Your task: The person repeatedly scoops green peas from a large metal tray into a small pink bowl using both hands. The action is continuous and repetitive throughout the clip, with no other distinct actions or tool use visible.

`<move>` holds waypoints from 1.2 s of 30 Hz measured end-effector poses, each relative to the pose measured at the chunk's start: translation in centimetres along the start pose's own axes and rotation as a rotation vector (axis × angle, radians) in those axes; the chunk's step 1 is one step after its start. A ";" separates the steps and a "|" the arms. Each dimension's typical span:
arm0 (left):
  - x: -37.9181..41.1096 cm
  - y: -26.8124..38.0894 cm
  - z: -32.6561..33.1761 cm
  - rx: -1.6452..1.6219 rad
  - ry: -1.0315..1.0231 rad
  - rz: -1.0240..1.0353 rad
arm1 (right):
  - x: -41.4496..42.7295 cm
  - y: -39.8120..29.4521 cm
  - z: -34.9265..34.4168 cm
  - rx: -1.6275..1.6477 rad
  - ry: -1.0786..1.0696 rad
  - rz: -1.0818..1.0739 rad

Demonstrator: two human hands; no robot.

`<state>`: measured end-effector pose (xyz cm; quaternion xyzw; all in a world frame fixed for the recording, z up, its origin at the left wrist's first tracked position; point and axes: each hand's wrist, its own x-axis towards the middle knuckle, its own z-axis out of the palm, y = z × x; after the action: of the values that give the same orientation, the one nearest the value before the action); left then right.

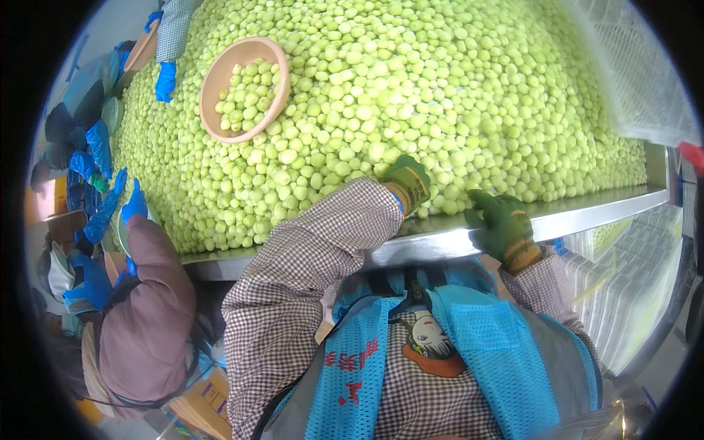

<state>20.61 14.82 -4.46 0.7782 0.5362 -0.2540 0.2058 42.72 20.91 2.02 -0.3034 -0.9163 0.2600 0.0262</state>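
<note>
My left hand (407,184), in a green glove with a knit cuff, rests among round green fruits (357,110) near the front of a wide metal-edged table. Its fingertips are turned away, so whether a fruit is in them is hidden. Over the metal rim (440,245), to the right, is my right hand (501,225), also gloved in green. Its fingers are apart, with no fruit visible in them. Beyond my left hand, a pinkish plastic bowl (208,104) sits tilted on the layer of fruit and holds several of the same fruits.
A white plastic crate (643,71) stands over the table's right end. Stacked pale crates (632,286) are below the rim at right. At left, a co-worker's blue-gloved hand (135,203) is by a pale green bowl (122,234). Another blue-gloved hand (165,82) reaches in farther up.
</note>
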 end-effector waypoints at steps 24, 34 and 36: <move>-6.4 0.0 -1.2 -2.199 0.052 -0.028 | 1.8 -2.2 2.2 0.664 0.068 -0.012; -7.5 1.7 -2.4 -2.304 0.158 -0.270 | 2.6 -4.3 2.0 0.656 -0.105 0.020; -6.9 1.4 -2.4 -2.304 0.152 -0.335 | 2.6 -4.3 2.9 0.671 -0.049 0.067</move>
<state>20.32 10.71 1.71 0.0637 0.5564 0.4064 0.7219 37.67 18.14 1.34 -0.3015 -0.7696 0.5550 0.0937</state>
